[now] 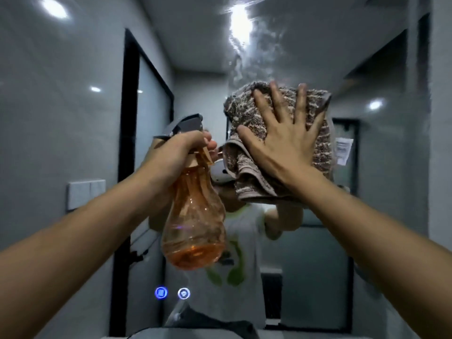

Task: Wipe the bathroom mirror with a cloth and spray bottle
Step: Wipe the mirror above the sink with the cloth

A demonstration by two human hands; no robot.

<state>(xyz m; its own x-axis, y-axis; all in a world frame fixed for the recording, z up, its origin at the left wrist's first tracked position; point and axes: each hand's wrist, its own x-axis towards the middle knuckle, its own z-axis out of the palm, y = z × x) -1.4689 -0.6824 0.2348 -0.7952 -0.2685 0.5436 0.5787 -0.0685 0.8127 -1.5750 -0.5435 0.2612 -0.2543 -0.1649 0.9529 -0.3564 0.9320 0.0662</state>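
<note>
The right hand (286,143) lies flat on a brown-and-white cloth (247,118) and presses it against the mirror (305,50), in its upper middle part. This grip is fully open, with the fingers straight and spread. The left hand (181,152) holds an orange see-through spray bottle (193,216) just left of the cloth, its grip closed round the neck under the grey head. Wet streaks (244,57) show above the cloth. 2 round blue lights (161,292) glow low on the glass.
</note>
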